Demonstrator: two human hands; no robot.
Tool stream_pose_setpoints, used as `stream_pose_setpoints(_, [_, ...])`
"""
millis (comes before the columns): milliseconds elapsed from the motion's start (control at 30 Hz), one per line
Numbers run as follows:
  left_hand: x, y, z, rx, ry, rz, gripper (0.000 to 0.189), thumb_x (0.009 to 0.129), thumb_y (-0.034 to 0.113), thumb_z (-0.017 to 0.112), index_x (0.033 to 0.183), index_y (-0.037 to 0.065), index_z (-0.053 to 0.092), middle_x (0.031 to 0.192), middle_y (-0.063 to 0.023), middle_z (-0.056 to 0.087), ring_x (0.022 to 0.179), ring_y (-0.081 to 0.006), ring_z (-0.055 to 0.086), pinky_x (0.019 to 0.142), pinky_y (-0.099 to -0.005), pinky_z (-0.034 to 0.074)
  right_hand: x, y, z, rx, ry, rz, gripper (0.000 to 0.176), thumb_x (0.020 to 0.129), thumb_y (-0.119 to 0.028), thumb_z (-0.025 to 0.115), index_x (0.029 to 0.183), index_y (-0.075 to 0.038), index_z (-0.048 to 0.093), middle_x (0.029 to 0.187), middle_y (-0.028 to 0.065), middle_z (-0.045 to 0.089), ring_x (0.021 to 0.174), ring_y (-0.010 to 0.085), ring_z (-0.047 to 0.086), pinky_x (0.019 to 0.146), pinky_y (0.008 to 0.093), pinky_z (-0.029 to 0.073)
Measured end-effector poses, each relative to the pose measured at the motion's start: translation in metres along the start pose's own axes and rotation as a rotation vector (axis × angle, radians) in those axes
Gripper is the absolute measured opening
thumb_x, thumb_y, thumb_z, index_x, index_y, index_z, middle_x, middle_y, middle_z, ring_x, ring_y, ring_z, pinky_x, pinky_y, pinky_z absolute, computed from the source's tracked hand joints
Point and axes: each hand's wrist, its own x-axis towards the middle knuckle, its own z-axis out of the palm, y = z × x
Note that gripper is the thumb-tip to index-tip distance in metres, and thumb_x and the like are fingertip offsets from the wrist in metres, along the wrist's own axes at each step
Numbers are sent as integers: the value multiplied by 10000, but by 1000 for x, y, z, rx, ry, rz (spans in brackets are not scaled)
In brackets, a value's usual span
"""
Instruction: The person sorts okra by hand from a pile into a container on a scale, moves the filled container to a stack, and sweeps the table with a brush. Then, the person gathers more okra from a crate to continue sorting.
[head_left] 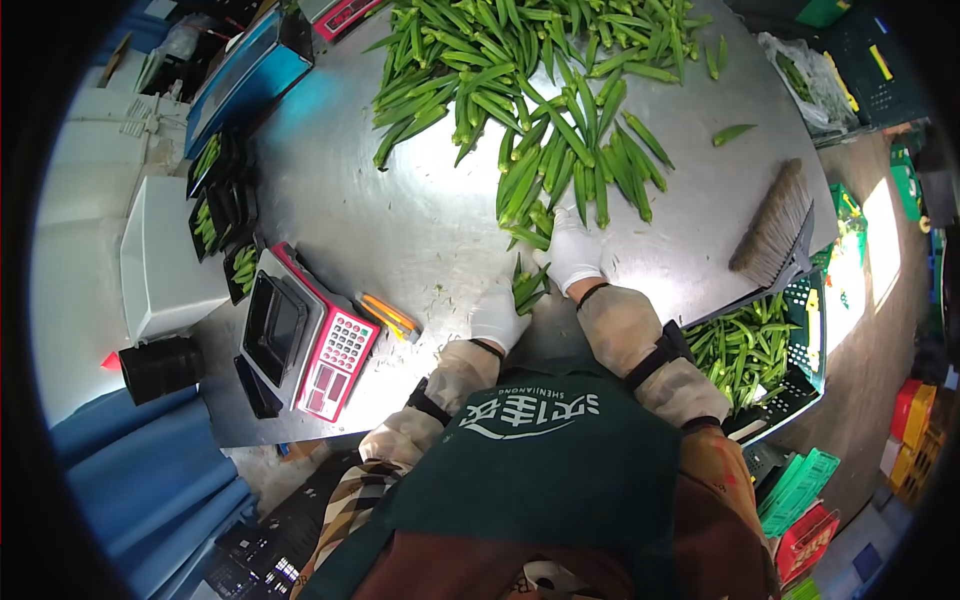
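My left hand (500, 315), in a white glove, is closed around a few green okra pods (527, 288) near the front edge of the metal table (330, 180). My right hand (574, 248), also gloved, is at the near tip of a large okra heap (560, 140). Its thumb and fingers are closed about okra pods (530, 238) there, partly hidden by the glove. The two hands are close together but apart.
To the left stand a red-and-white weighing scale (318, 345) with a black tray on it, an orange-handled tool (388, 315) and black trays of okra (242, 268). At right are a brush (775, 220) and a crate of okra (745, 345). One pod (733, 134) lies alone.
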Motion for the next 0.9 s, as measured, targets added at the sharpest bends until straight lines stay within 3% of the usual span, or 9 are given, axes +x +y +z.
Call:
stream_pose_setpoints(67, [0, -6, -7, -9, -39, -94, 457, 680, 147, 723, 1061, -4, 521, 984, -197, 623, 892, -344, 628, 782, -409, 513, -1, 0, 5, -19, -5, -2, 724, 646, -285, 771, 1247, -30, 457, 1113, 209, 586, 960, 350, 610, 790, 409, 507])
stream_pose_setpoints(167, [6, -40, -14, -856, -52, 6, 479, 713, 85, 711, 1141, -12, 517, 971, -131, 631, 866, -263, 637, 774, -370, 521, -1, -4, -10, 123, -95, 50, 649, 648, -235, 765, 1197, -32, 483, 1060, 200, 600, 955, 349, 613, 796, 399, 508])
stream_pose_setpoints(233, [5, -51, -38, -1317, -328, -141, 425, 777, 5, 649, 1181, -20, 520, 1056, -131, 610, 926, -231, 615, 805, -345, 515, -4, -5, -28, 271, -195, 97, 582, 649, -190, 765, 1146, -33, 506, 991, 195, 619, 938, 351, 617, 796, 393, 509])
stream_pose_setpoints(300, [-3, -54, -52, -1594, -395, -175, 437, 815, 15, 625, 1237, -5, 510, 1107, -134, 602, 991, -225, 600, 875, -355, 489, -12, -10, -27, 762, -387, 148, 470, 728, -179, 748, 1116, 0, 553, 947, 139, 657, 848, 260, 635, 751, 343, 509])
stream_pose_setpoints(400, [-6, -57, -45, -1735, -438, -202, 460, 843, 64, 632, 1274, 6, 484, 1189, -119, 568, 1089, -219, 556, 956, -365, 438, -35, -24, -6, 1078, -399, 35, 326, 848, -150, 673, 1122, 5, 586, 958, 63, 659, 816, 151, 608, 741, 297, 504])
stream_pose_setpoints(500, [-15, -31, -57, -1680, -540, -144, 533, 865, 135, 650, 1335, 27, 422, 1218, -106, 558, 1151, -206, 520, 999, -376, 408, -52, -41, 1, 837, -406, 36, 668, 810, -204, 710, 1337, 40, 380, 1124, 160, 613, 993, 223, 600, 887, 310, 458])
stream_pose_setpoints(667, [-36, -22, -64, -1677, -195, -34, 648, 846, 164, 688, 1387, 57, 348, 1286, -98, 504, 1167, -217, 507, 979, -365, 432, -69, -82, -39, 779, -529, -48, 817, 803, -148, 665, 1382, 135, 164, 1128, 240, 594, 991, 329, 614, 825, 370, 502])
stream_pose_setpoints(800, [-41, -45, -81, -1691, 13, -3, 662, 799, 75, 714, 1364, 27, 372, 1246, -99, 537, 1140, -207, 525, 975, -343, 431, -75, -111, -24, 678, -619, -332, 815, 787, -117, 683, 1395, 73, 175, 1194, 267, 538, 1087, 348, 572, 891, 374, 474])
stream_pose_setpoints(900, [-55, -78, -119, -1504, 108, 48, 722, 747, 97, 757, 1355, 19, 377, 1239, -113, 535, 1124, -203, 529, 967, -330, 433, -85, -151, 3, 891, -479, -475, 770, 787, -143, 692, 1376, 48, 233, 1054, 219, 614, 988, 309, 616, 877, 378, 478])
